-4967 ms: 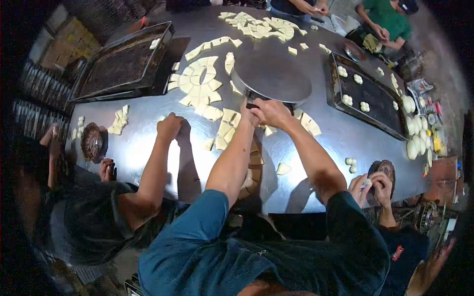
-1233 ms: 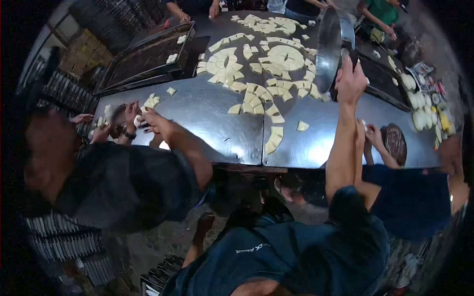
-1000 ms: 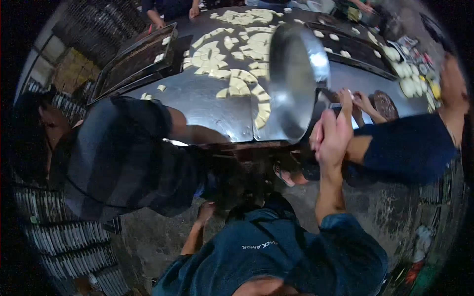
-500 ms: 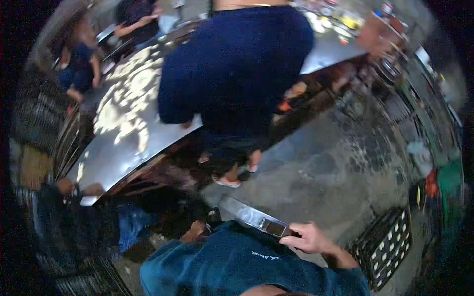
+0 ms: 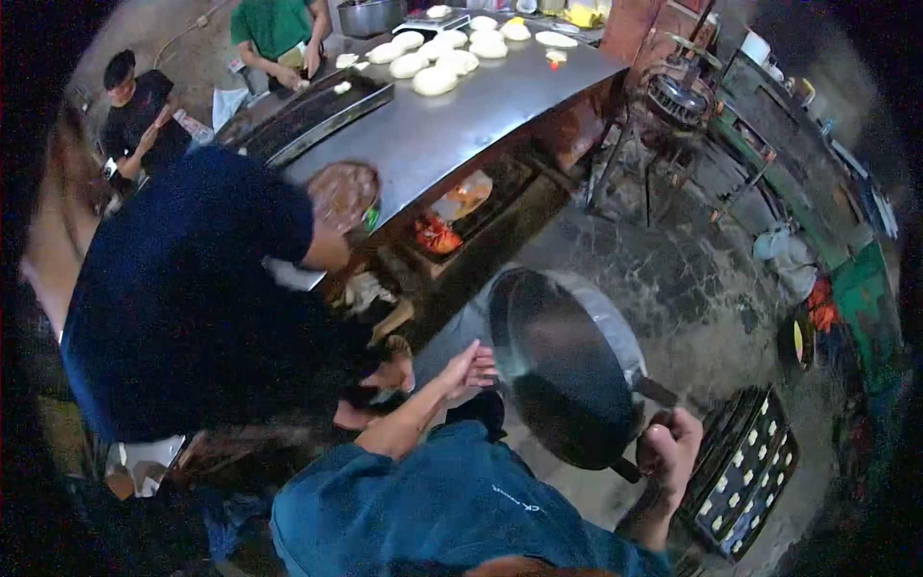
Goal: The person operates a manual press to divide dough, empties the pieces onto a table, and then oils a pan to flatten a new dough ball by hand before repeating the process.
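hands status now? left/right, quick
Left hand: open, flat against the pan rim.
Right hand: closed on the pan handle.

pan (image 5: 562,370) handle: hidden in right hand (image 5: 670,450) | tray (image 5: 745,476) contents: too small

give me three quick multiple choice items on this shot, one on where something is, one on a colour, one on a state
1. Where are the pale dough rounds?
A on the metal table
B on the floor
C inside the pan
2. What colour is the top of the person at the table's far end?
A green
B red
C white
3. How is the right hand?
A open and flat
B closed on the pan handle
C resting on the table

A: they lie on the table.
A: the top is green.
B: it grips the handle of the round pan, while the left hand is open beside the rim.
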